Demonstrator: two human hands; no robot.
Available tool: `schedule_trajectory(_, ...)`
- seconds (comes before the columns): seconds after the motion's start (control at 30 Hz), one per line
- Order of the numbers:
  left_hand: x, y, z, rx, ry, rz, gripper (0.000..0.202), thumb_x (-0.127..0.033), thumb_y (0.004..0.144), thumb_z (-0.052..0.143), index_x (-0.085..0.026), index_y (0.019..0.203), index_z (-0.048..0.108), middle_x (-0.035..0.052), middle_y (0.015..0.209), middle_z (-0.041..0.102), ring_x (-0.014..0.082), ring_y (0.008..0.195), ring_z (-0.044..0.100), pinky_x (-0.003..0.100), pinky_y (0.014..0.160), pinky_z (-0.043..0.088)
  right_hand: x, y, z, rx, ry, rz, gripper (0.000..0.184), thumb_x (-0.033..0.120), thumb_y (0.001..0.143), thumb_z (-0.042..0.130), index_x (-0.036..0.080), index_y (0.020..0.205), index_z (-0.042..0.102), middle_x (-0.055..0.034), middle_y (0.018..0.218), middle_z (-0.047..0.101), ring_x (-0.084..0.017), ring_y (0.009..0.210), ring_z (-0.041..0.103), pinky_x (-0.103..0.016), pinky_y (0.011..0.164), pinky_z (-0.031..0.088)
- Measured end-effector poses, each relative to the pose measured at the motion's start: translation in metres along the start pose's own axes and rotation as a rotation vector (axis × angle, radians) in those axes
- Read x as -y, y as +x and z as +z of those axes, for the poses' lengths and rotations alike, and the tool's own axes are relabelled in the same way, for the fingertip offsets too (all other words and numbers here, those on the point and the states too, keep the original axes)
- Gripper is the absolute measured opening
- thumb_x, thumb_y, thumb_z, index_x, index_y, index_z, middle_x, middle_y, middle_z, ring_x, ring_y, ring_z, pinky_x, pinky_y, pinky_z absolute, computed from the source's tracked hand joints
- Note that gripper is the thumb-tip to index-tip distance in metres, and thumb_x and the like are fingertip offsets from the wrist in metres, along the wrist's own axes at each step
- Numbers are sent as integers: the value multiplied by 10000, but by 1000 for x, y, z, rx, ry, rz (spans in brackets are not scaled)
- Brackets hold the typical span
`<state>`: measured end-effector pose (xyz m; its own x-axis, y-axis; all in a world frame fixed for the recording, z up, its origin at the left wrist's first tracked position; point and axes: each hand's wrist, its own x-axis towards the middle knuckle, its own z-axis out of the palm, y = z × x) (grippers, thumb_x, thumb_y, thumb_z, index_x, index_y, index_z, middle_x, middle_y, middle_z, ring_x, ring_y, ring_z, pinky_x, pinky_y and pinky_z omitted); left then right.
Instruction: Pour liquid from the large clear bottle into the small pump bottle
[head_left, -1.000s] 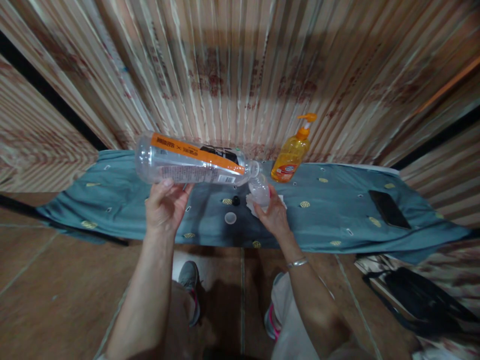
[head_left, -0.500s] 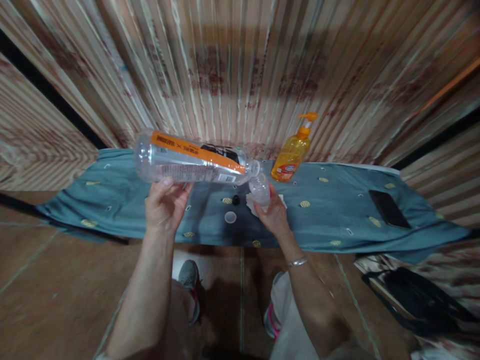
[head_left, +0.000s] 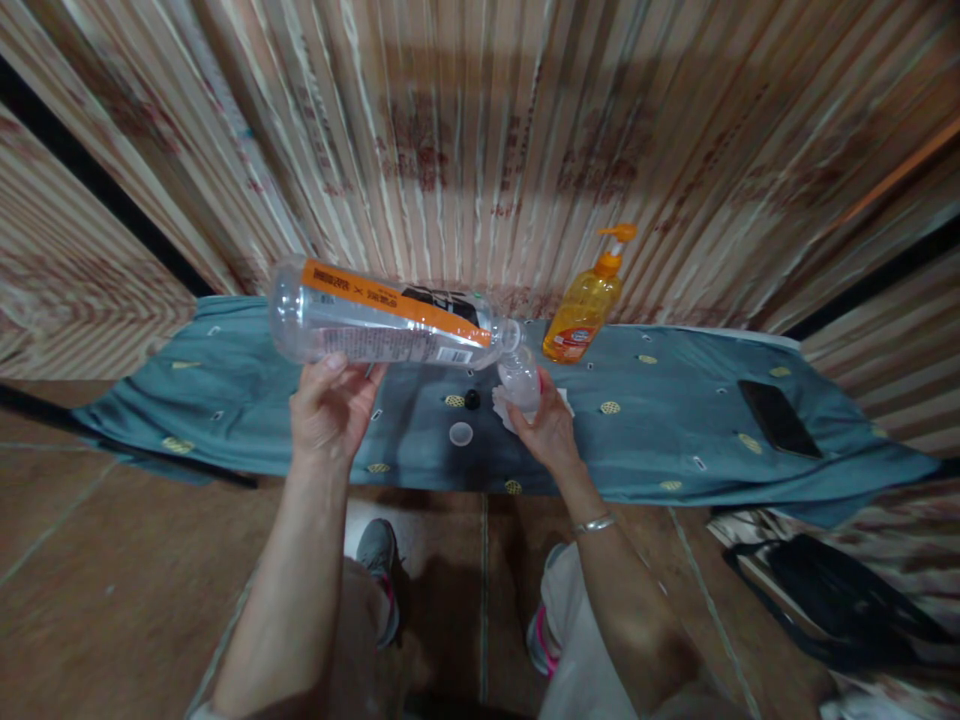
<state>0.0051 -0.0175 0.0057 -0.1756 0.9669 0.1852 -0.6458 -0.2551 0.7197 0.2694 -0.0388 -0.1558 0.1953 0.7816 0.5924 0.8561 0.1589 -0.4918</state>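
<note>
Pouring seemed underway; my left hand [head_left: 328,412] grasped the large bottle [head_left: 382,322], my right hand [head_left: 550,430] the small bottle [head_left: 519,382]; next, both wanted steady alignment.

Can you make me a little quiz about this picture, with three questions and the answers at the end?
1. Which hand holds the big bottle?
A) the right one
B) the left one

2. True or false: the phone lies on the blue cloth.

3. Fill in the missing colour: the pump bottle has an ____ top.

Key:
1. B, the left hand
2. True
3. orange
</note>
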Motion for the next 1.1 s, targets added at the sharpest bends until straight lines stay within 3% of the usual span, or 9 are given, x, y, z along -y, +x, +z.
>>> schedule_trajectory(0.33,1,1,-2,-15,29,10,336,-228,521,874,-282,826,742,-7,909,824,156,699,694,327,793,637,0,0,0,8,-1,10,786,523,925,617,93,1540,380,-265,1455,628,-374,1325,639,-565,1091,551)
schedule_trajectory(0.7,2,3,-6,-4,-2,1,360,-209,522,897,-268,827,716,-33,718,751,168,718,699,332,820,623,0,0,1,-7,9,-11,764,498,929,606,95,1536,376,-267,1451,631,-382,1319,644,-584,1080,555)
schedule_trajectory(1.1,1,3,-8,20,34,14,330,-236,544,893,-282,816,713,-29,780,765,177,734,686,380,890,609,-1,0,0,2,-14,-11,768,473,914,616,88,1531,370,-269,1459,629,-374,1324,647,-566,1084,562)
